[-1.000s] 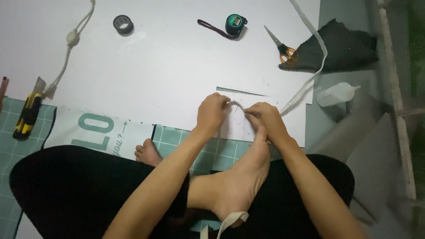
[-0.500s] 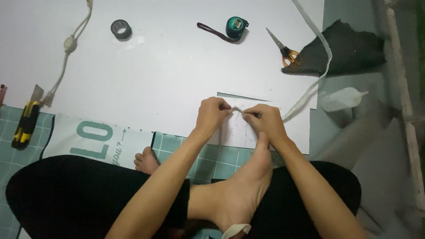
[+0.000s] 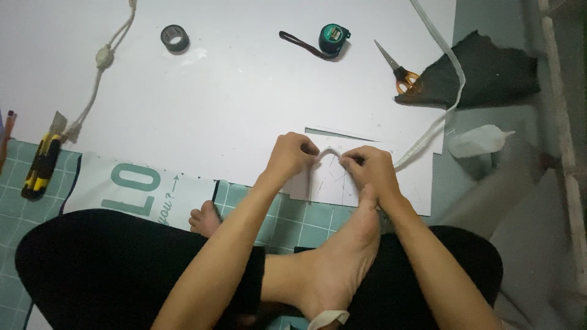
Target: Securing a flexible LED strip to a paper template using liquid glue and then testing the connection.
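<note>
Left hand (image 3: 292, 154) and right hand (image 3: 365, 166) each pinch the white strap (image 3: 329, 154), arched between the grips; keeping both pinches level should hold it flat, untwisted.

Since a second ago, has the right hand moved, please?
No: the right hand remains pinching the white strip just below the cut-out edge of the white sheet.

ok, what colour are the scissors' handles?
Orange, on the scissors lying by the dark cloth; head view shows them best.
</note>
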